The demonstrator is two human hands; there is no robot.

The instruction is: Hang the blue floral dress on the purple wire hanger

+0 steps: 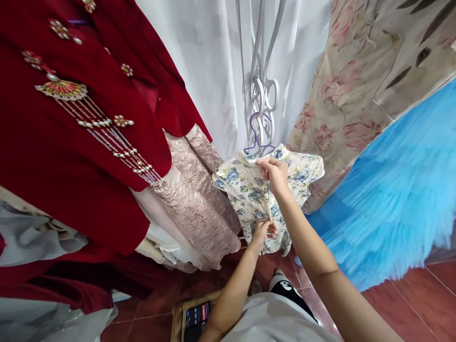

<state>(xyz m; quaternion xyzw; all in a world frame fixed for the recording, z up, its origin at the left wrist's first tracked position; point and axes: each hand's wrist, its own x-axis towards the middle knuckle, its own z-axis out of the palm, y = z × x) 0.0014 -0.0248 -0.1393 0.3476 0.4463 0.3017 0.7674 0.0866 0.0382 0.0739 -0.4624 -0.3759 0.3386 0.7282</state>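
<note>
Underfoot, red tiles [153, 306] run between a red garment [32, 156] and blue tulle [399, 190]; a wooden-rimmed frame [176, 320] holds a phone [197, 314]. The floral shirt [233, 178] hangs on a purple hanger [254, 130], the right hand [274, 173] pinching its front near the collar, the left hand [262, 233] pinching lower down.

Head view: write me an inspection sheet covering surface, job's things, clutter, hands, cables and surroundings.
Surface: red tiled floor.
Job's things: floral shirt on a purple hanger, before a white metal stand.
Clutter: phone, wooden frame.
Hands: right hand pinches the shirt near its collar; left hand grips its front, lower down.
Cables: thin pale line on the floral cloth; cannot tell what.
Surroundings: red garment, white curtain, blue ruffled dress.
</note>
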